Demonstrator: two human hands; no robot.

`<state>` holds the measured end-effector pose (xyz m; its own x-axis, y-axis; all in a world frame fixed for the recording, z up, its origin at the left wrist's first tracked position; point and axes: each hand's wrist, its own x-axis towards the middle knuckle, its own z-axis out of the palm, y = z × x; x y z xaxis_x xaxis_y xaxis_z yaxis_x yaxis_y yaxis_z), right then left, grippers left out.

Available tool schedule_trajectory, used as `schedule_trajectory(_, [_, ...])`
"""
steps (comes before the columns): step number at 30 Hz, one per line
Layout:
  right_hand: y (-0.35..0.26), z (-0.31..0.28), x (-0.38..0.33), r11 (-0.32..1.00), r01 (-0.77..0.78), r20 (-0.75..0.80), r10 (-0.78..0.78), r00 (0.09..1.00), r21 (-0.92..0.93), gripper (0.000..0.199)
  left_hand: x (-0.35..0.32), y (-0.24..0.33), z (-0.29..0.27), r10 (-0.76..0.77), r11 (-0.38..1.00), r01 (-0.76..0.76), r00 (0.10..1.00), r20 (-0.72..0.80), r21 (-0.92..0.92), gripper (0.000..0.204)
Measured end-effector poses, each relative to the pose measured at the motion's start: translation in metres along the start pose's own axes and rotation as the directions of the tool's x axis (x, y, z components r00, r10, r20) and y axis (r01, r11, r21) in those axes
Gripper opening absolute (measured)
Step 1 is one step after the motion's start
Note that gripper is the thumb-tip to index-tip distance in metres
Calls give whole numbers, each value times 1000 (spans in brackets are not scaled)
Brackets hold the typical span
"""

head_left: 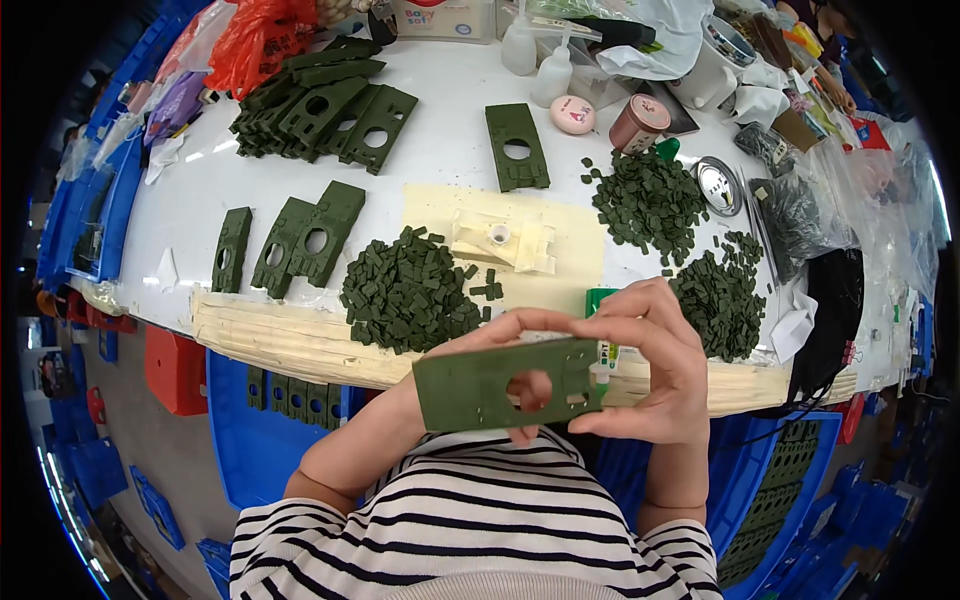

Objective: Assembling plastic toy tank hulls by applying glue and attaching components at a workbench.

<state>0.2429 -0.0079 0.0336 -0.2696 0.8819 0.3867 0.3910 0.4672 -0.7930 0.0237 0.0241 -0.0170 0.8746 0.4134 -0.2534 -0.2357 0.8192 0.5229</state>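
Note:
Both hands hold up a dark green plastic model tank hull plate (pixel 460 392) with a round hole. My left hand (pixel 530 322) is closed on it mostly from behind. One finger stretches along its top edge, and skin shows through the hole and below the lower edge. My right hand (pixel 668 370) curls round the right end, thumb at the lower corner and fingers at the upper. A green-and-white glue bottle (pixel 606 356) appears in the gap between right thumb and fingers, partly covered. It seems to lie at the table edge behind the hand.
A cream fixture block (pixel 478 240) sits on the table beyond my hands. Heaps of small green pieces (pixel 405 290) flank it, with more (pixel 650 200) at right. Stacked hull plates (pixel 310 110) stand at far left. Blue crates (pixel 255 455) are below the table.

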Motion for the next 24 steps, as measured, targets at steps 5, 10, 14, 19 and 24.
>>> schedule_trajectory(5, [-2,16,-3,984,-36,-194,1,981,-175,61,5,-15,22,513,856,-508,857,-43,92,87])
schedule_trajectory(10, [-6,21,-4,994,-87,-200,73,977,-66,52,4,-14,6,572,808,-556,820,-27,195,82])
schedule_trajectory(14, [1,22,-14,950,-202,-269,265,926,239,32,-1,-10,1,584,786,-541,808,-75,299,85])
schedule_trajectory(19, [-1,25,-17,749,-281,-238,502,831,600,22,-2,-7,3,576,794,-535,814,-77,290,83])
schedule_trajectory(24, [-2,23,-15,598,-301,-150,586,796,742,19,-4,-6,3,577,791,-544,815,-47,279,79])
